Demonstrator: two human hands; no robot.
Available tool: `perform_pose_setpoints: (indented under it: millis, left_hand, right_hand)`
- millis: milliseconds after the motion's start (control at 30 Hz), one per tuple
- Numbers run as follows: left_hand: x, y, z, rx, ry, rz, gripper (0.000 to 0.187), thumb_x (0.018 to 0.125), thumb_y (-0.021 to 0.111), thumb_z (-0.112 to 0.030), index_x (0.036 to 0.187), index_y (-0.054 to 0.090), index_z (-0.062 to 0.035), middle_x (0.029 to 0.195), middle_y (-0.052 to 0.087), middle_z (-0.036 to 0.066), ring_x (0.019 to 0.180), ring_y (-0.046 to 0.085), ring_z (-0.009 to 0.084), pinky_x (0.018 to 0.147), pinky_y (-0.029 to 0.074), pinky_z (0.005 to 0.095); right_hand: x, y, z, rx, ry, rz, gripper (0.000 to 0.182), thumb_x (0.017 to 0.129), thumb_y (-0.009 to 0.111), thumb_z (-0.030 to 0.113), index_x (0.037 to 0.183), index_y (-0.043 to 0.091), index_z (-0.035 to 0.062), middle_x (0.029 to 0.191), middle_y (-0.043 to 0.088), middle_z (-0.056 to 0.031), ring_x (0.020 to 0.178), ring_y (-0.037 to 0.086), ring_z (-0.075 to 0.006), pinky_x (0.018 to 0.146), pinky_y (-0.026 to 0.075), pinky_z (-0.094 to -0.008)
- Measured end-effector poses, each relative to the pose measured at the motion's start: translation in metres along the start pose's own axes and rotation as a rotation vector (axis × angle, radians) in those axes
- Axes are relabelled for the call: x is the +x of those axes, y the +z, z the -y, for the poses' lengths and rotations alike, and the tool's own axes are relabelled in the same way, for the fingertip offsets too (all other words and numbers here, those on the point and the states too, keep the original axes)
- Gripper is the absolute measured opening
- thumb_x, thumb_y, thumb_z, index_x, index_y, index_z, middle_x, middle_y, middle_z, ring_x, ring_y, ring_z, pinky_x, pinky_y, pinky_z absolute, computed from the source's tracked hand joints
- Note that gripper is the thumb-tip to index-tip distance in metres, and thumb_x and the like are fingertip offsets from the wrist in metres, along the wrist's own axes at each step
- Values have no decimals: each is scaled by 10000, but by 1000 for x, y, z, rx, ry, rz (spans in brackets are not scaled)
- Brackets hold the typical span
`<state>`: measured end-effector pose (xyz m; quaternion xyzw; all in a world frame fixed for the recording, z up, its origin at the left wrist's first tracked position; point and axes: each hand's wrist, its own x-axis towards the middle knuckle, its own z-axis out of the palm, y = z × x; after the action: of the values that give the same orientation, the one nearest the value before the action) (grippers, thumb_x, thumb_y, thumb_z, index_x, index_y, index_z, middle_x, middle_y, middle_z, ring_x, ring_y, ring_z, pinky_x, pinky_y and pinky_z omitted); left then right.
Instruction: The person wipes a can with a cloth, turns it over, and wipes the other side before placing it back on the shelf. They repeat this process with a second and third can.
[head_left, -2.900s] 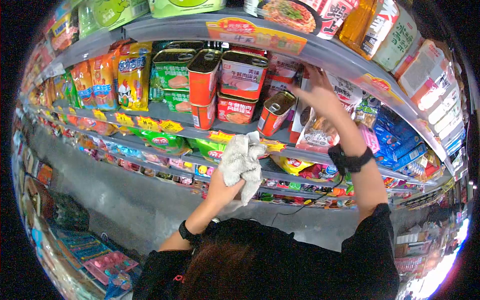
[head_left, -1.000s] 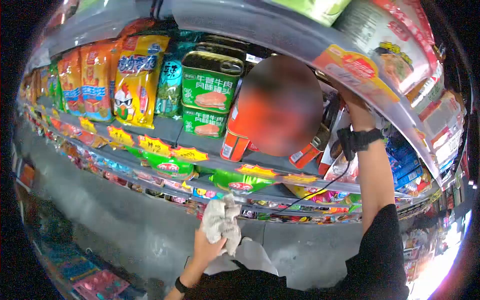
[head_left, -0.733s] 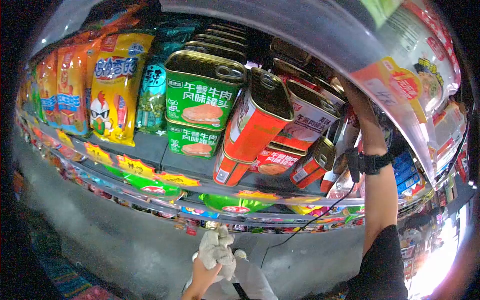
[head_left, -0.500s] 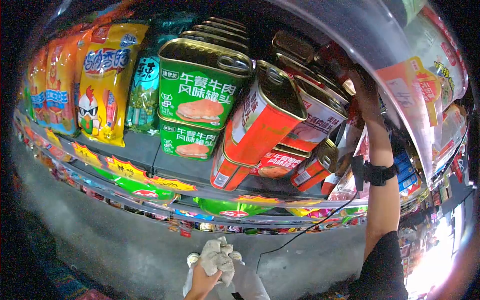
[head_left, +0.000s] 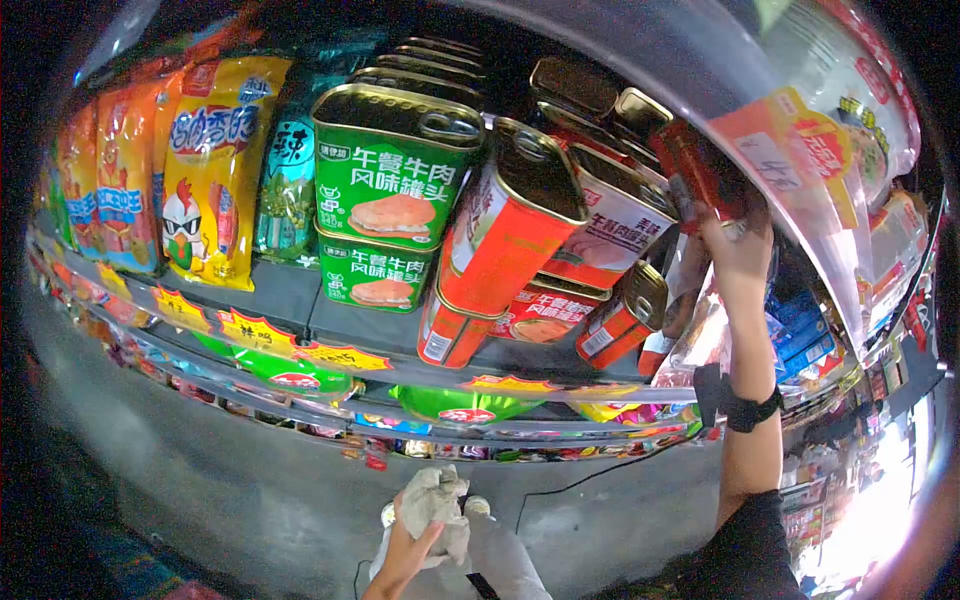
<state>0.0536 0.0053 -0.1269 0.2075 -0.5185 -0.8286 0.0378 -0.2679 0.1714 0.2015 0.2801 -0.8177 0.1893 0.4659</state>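
Observation:
My left hand [head_left: 412, 540] is closed round a crumpled grey cloth [head_left: 436, 512], low in the view above the floor. On the shelf at the right, my right hand [head_left: 735, 245] grips a dark red can [head_left: 695, 175] at its lower end, just right of the stacked red cans. Beside it stands a red and white luncheon meat can [head_left: 610, 220]. A tall red can [head_left: 512, 225] leans to the left of that one, on top of another red can [head_left: 455, 330]. One smaller red can [head_left: 625, 315] tilts at the shelf front.
Green cans [head_left: 390, 190] are stacked in rows left of the red ones. Yellow sausage bags [head_left: 215, 170] stand farther left. Price tags [head_left: 255, 335] line the shelf edge. A clear curved panel with hanging packets [head_left: 800, 160] is at the right, close to my right arm.
My right hand has come back out of the dark rear of the shelf, lower and nearer, with the dark red can now visible in it. The cloth has turned slightly in my left hand.

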Motion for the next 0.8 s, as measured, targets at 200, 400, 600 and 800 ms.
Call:
perform_pose_setpoints:
  millis: [200,400,600,800]
  left_hand:
    - [13,-4,-5,176,16,281,656,757,701,-252,1244,329,-19,1104,500,93,1044,474,172,895,385,309]
    - [13,26,-44,205,205,146,500,806,610,-137,1238,390,-16,1139,483,84,1067,470,181,925,364,327]
    - [31,50,-90,652,496,382,456,848,498,-76,1283,373,-21,1253,441,135,1163,415,224,994,296,350]
    - [36,82,-97,12,7,292,504,862,532,-181,1294,353,7,1314,380,166,1258,319,242,1041,230,346]
  right_hand:
    - [-37,-42,14,86,96,43,646,590,715,236,1126,497,-52,1058,545,-222,1003,508,-353,913,367,-408]
    - [-71,-102,18,148,106,150,789,600,701,299,1264,409,-13,1200,485,-202,1116,446,-335,968,325,-403]
    - [-133,-127,31,464,182,225,844,616,686,410,1283,385,-11,1255,459,-191,1161,432,-316,979,319,-416]
    - [-193,-117,74,583,197,264,940,577,691,436,1295,335,-56,1260,414,-240,1140,414,-368,973,308,-453]
